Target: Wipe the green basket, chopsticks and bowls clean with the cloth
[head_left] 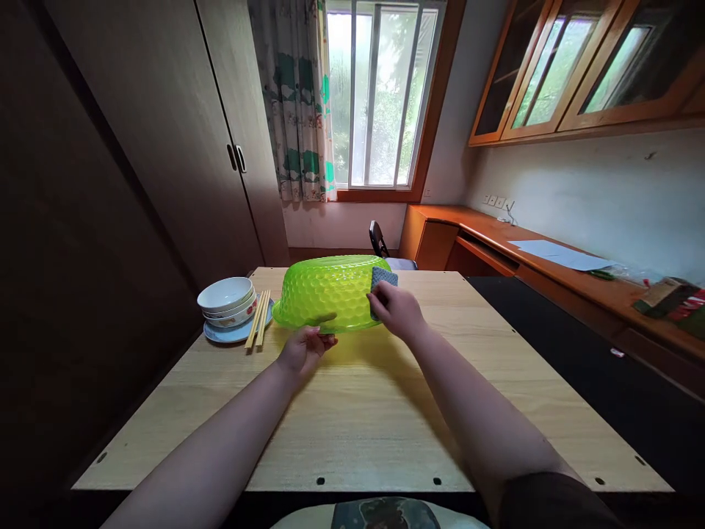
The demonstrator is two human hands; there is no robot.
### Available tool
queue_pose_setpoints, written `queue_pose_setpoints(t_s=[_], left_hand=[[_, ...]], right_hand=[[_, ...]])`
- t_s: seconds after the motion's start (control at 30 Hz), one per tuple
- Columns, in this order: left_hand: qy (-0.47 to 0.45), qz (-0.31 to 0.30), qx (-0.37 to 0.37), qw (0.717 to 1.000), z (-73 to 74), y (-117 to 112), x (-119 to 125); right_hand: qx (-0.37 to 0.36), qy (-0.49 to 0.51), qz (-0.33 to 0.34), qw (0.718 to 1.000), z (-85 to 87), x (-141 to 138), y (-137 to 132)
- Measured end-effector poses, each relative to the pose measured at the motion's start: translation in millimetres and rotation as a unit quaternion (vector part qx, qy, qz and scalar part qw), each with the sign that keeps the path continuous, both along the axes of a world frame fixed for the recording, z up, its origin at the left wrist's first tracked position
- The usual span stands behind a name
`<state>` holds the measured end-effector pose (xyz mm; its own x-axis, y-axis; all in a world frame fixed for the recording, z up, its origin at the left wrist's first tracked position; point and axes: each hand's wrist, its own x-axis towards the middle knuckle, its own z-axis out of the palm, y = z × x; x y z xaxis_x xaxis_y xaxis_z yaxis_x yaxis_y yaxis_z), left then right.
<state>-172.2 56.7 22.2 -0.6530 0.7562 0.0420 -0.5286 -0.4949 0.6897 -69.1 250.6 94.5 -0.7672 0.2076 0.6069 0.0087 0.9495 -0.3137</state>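
Note:
A translucent lime-green plastic basin [330, 290] with a dimpled wall is held tilted above the wooden table, its outer side facing me. My left hand [305, 348] grips the basin's lower rim, with some fingers hidden behind it. In my right hand [393, 307] is a grey cleaning cloth [385, 278], pinched and pressed against the basin's right side. Left of the basin, a stack of bowls [225, 295] rests on a blue-rimmed plate [225, 335], and several light wooden chopsticks [258, 319] lean over the plate's right edge.
The light wooden table [352, 426] spreads beneath my arms. Behind it stand a chair [379, 239] and a window [380, 95]. To the right runs an orange-brown desk [468, 214] with white papers [562, 255]; a dark wardrobe [165, 132] rises on the left.

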Motion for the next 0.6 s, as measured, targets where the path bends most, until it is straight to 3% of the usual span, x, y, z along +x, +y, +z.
queue_pose_setpoints(t_s=[0.07,0.23,0.3,0.6], left_hand=[[0.002,0.001,-0.005,1.000,-0.9,0.4,-0.5],[0.006,0.003,-0.015,1.000,-1.7,3.5,3.1],[0.005,0.004,-0.020,1.000,-0.5,4.2,4.7],[-0.021,0.018,-0.026,0.999,-0.3,2.4,1.8]], right_hand=[[-0.002,-0.013,0.008,1.000,1.3,-0.4,2.4],[0.137,-0.057,0.134,0.980,2.3,1.4,-19.6],[0.161,-0.065,0.160,0.972,2.2,1.9,-26.5],[0.025,-0.020,0.033,0.999,0.4,-4.5,9.7]])
